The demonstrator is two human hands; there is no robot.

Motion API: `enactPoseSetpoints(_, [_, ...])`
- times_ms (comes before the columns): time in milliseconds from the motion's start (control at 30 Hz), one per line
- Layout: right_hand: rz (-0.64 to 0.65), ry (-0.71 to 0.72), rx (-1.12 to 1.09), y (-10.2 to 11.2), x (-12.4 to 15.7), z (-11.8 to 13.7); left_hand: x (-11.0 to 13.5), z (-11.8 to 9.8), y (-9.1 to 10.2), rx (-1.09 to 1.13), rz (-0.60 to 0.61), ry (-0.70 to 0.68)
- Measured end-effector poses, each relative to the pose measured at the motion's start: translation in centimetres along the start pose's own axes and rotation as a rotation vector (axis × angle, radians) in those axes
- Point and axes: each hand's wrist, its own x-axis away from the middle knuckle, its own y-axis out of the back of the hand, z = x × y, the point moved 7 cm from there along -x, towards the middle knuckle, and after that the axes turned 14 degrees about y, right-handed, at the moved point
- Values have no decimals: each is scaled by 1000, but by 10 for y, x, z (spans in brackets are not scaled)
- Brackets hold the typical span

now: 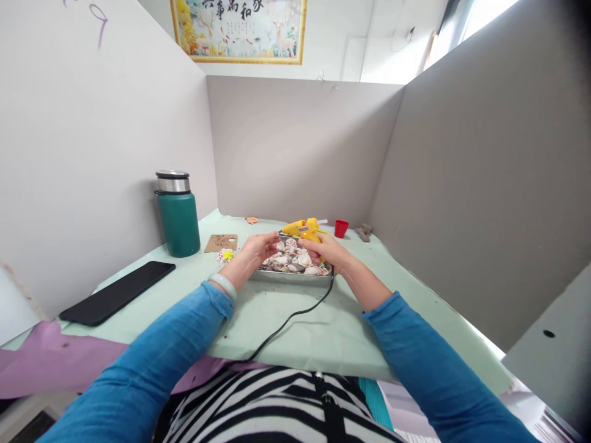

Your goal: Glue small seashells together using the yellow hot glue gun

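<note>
My right hand (327, 248) is closed round the handle of a yellow glue gun (302, 229), whose nozzle points left above a metal tray (289, 277) full of seashells (290, 258). The gun's black cord (295, 315) runs from it back towards my body. My left hand (259, 247) hovers at the tray's left end, its fingers curled close to the shells; what they pinch, if anything, is too small to make out. A pale bangle sits on my left wrist.
A green flask (178, 215) with a steel lid stands at the left. A black phone (116, 291) lies near the front left. A brown card (221, 243), a small flower piece (226, 255), a red cup (341, 228) and a grey lump (364, 232) lie around the tray. Grey partition walls enclose the desk.
</note>
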Motion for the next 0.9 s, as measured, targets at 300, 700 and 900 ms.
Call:
enactPoseSetpoints(300, [23,4,54,1,1,1,4,0,-1,5,-23,10])
enactPoseSetpoints(700, [29,-3,130,0,2,10,1,0,0,18,-21,-6])
enactPoseSetpoints(900, [-3,-13,143,0,3,15,2,0,0,7,-13,-7])
